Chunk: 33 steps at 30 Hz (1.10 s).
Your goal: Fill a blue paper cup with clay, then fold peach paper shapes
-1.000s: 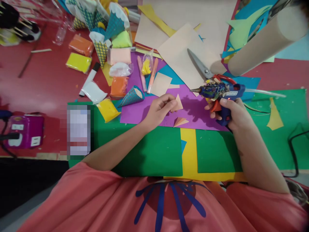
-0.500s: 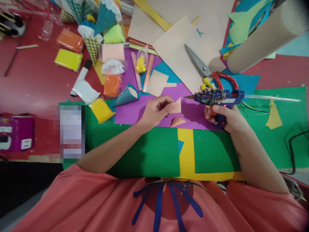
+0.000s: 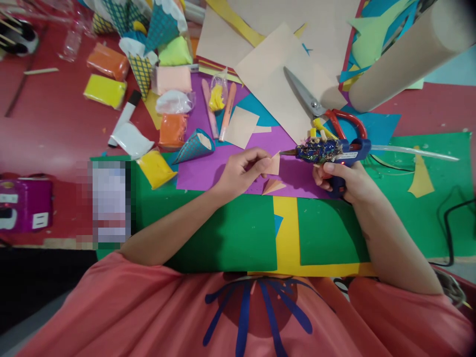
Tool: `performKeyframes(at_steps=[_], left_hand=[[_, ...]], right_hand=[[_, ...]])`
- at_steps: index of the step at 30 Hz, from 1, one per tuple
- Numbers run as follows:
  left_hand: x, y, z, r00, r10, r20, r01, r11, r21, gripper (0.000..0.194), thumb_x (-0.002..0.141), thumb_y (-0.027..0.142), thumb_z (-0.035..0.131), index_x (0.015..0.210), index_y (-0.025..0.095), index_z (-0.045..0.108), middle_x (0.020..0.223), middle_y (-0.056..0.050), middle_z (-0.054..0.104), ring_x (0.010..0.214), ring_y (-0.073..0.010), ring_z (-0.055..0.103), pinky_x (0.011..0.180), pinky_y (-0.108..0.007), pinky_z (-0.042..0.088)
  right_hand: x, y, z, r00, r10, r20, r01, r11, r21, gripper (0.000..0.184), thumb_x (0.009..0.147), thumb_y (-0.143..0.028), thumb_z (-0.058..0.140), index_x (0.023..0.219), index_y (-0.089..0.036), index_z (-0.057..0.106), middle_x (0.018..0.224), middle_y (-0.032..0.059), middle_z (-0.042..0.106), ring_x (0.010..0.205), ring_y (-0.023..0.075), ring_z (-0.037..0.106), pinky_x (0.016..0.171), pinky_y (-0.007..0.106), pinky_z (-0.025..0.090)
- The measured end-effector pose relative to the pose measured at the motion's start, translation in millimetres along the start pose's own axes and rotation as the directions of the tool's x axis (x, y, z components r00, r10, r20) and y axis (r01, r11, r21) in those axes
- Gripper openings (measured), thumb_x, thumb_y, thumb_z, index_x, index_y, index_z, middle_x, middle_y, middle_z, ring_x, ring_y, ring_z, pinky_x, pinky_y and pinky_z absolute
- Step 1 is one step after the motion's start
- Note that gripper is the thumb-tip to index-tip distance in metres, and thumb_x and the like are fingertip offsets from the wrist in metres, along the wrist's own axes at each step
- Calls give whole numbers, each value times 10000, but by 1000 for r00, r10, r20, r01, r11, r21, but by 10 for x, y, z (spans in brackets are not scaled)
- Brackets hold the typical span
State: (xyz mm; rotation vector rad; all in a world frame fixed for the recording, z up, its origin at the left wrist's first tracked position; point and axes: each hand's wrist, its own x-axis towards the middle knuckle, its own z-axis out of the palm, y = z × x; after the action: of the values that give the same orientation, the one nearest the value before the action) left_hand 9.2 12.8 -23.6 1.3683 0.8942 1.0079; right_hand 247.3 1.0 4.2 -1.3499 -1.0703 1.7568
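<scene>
Pinched in my left hand (image 3: 247, 171) is a small peach paper piece (image 3: 274, 165) with a pointed top corner. My right hand (image 3: 345, 181) grips a dark blue hot glue gun (image 3: 322, 150), its metal nozzle at the upper edge of that piece; whether they touch I cannot tell. A clear glue stick (image 3: 412, 152) sticks out of the gun's back. Just below my left fingertips, a folded peach paper piece (image 3: 274, 186) lies on a purple sheet (image 3: 223, 173). Behind the gun rest scissors (image 3: 312, 102) with red handles.
Left of the purple sheet are a blue paper cone (image 3: 195, 146), packs of coloured clay (image 3: 173, 130), a marker (image 3: 126, 119) and a blurred-out phone (image 3: 110, 203). A thick beige roll (image 3: 401, 59) stands at the right back. Green sheets (image 3: 230, 233) cover the near table.
The glue gun has moved left, bringing its nozzle to the peach piece. The view has shifted a little to the right. My left hand keeps its pinch.
</scene>
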Motion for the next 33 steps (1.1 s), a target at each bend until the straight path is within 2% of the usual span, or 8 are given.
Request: performKeyframes(at_steps=[7, 14, 22, 33], left_hand=[[14, 30, 17, 999, 23, -28, -23, 1000, 0, 397, 837, 540, 626, 707, 170, 561, 537, 46, 542, 461, -38, 504, 415, -132, 383], [37, 47, 20, 997, -23, -76, 21, 1000, -16, 444, 793, 599, 644, 692, 179, 541, 505, 55, 520, 438, -43, 484, 416, -149, 383], [40, 43, 0, 995, -24, -94, 19, 999, -50, 418, 794, 569, 661, 702, 180, 537, 509, 54, 545, 425, -41, 493, 399, -142, 383], [48, 30, -13, 988, -32, -148, 26, 999, -44, 439, 773, 597, 665, 694, 184, 537, 506, 62, 545, 429, -40, 499, 427, -144, 418]], right_hand=[[-10, -15, 5, 999, 31, 12, -31, 999, -36, 327, 651, -424, 774, 536, -180, 590, 512, 0, 579, 417, 89, 481, 358, 235, 338], [-10, -25, 13, 998, 55, 20, -53, 996, -70, 314, 648, -420, 775, 548, -177, 603, 495, -9, 568, 409, 84, 472, 363, 238, 340], [-23, -33, 8, 996, 85, 17, -83, 989, -123, 320, 642, -419, 779, 526, -179, 602, 499, -10, 568, 411, 81, 469, 377, 240, 353], [-23, -43, 24, 997, 82, 12, -80, 991, -107, 317, 621, -404, 792, 501, -182, 601, 485, -8, 562, 405, 85, 464, 373, 241, 345]])
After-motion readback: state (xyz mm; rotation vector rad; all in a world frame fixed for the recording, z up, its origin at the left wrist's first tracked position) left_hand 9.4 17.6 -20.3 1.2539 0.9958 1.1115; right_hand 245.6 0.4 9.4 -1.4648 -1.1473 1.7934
